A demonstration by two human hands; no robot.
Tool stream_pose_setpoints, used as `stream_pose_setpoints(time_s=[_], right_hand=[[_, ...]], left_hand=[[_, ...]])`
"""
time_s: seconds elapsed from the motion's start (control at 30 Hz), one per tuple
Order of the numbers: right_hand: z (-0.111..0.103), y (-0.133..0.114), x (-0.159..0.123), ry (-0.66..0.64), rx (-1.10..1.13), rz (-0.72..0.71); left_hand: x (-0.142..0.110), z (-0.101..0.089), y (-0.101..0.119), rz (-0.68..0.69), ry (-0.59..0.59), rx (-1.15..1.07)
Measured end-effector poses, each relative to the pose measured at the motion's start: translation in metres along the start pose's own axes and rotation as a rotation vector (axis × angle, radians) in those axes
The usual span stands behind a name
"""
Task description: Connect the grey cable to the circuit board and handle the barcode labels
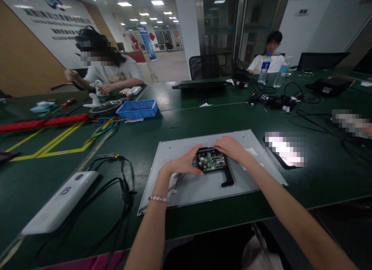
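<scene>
A green circuit board [213, 164] sits in a black plastic frame [227, 178], which has an arm running toward me at its right. Both rest on a flat grey panel [186, 191] lying on the table. My left hand [187, 162] grips the frame's left side, thumb at the near edge and fingers at the far edge. At the far right corner, my right hand [228, 147] has its fingers curled on the frame; their tips are partly hidden. Thin cables [178, 180] with a white plug lie on the panel beside my left wrist.
On the dark green table, a white power bank [62, 202] with black cables is at left and a phone [285, 149] at right. Farther back are a blue bin [138, 109], a dark monitor [200, 85] and bottles [264, 69]. Two people sit across the table.
</scene>
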State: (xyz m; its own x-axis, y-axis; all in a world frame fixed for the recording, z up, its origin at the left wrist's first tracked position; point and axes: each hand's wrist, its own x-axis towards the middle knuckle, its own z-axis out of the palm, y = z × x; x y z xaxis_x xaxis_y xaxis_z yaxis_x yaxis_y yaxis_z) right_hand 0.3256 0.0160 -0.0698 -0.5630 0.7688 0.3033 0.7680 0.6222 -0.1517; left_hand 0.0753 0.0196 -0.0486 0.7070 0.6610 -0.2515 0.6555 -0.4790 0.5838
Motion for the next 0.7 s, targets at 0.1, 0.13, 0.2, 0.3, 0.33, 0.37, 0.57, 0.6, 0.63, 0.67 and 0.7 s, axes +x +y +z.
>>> stream_pose_setpoints(time_s=[0.1,0.13,0.2,0.3,0.33,0.37,0.57,0.6,0.63,0.67,0.7], right_hand=[[0.0027,0.0008,0.0002,0.023,-0.019,-0.008],[0.004,0.0011,0.0002,0.032,-0.02,-0.001],[0.0066,0.002,0.0,0.046,-0.019,0.009],[0.0086,0.003,-0.0001,0.045,-0.008,0.022],[0.0085,0.0032,0.0,0.039,-0.002,0.028],[0.0081,0.0034,0.0001,0.032,0.007,0.034],[0.0051,0.0038,0.0,0.038,0.08,0.047],[0.0052,0.0035,-0.0002,0.043,0.092,0.053],[0.0054,0.0031,-0.0004,0.047,0.102,0.061],[0.0056,0.0022,-0.0005,0.05,0.111,0.073],[0.0057,0.0011,-0.0005,0.054,0.117,0.087]], left_hand=[[0.0002,-0.0007,0.0017,0.009,-0.004,-0.009],[0.0002,-0.0009,0.0018,0.006,-0.006,-0.012],[0.0003,-0.001,0.0011,-0.001,-0.005,-0.021],[0.0009,-0.0003,-0.0019,0.004,-0.001,-0.031],[0.001,0.0,-0.0028,0.011,0.001,-0.032],[0.0012,0.0003,-0.0036,0.017,0.002,-0.031],[0.0012,0.0004,-0.0028,0.011,-0.001,-0.023],[0.0011,0.0003,-0.0023,0.007,-0.002,-0.022],[0.001,0.0002,-0.0018,0.004,-0.004,-0.021],[0.001,0.0001,-0.0015,0.004,-0.004,-0.019],[0.0009,0.0,-0.0012,0.009,-0.003,-0.017]])
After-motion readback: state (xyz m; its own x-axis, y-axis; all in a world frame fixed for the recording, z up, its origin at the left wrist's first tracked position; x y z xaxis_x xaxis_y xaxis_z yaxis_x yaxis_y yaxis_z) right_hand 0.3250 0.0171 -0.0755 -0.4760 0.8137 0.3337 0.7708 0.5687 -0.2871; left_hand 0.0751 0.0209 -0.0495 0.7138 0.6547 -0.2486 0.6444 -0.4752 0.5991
